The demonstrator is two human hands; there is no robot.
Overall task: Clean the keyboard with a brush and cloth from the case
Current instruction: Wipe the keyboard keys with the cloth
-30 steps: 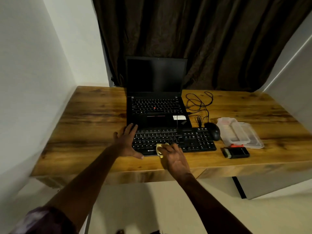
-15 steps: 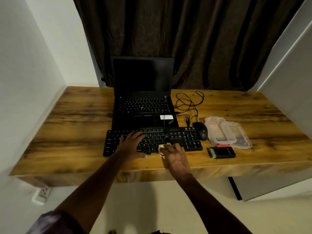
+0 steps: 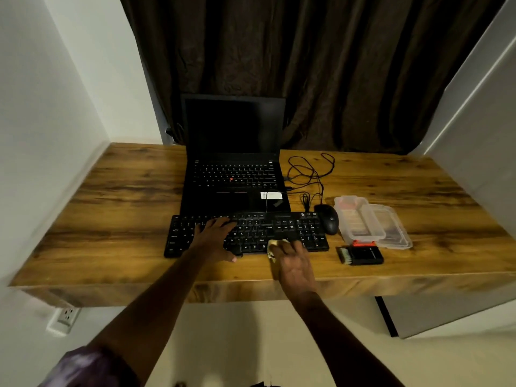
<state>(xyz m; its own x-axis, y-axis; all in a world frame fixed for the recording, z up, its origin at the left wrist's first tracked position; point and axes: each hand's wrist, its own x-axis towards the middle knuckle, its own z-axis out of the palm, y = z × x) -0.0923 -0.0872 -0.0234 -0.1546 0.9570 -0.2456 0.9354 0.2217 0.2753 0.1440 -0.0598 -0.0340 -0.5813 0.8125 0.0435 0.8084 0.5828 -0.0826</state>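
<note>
A wood-grain desk (image 3: 111,219) fills an alcove between pale walls, and a person's two bare arms reach over its thick front edge.

Nearest, the right hand (image 3: 293,261) curls its fingers over a small pale yellow cloth (image 3: 272,245), mostly hidden beneath them, and presses it on the front row of the flat black keyboard (image 3: 293,227). The left hand (image 3: 213,238) lies open, fingers spread flat on the keys left of centre. The keyboard sits near the desk's front edge, with bare wood to its left. To its right lie a blocky black brush (image 3: 360,255) with pale bristles, a rounded black mouse (image 3: 329,219) and the clear plastic case (image 3: 371,222), its contents hard to make out. Behind stands an open black laptop (image 3: 234,177) with a dark screen and a thin cable (image 3: 307,174) looped beside it, then a creased brown curtain (image 3: 307,65).
</note>
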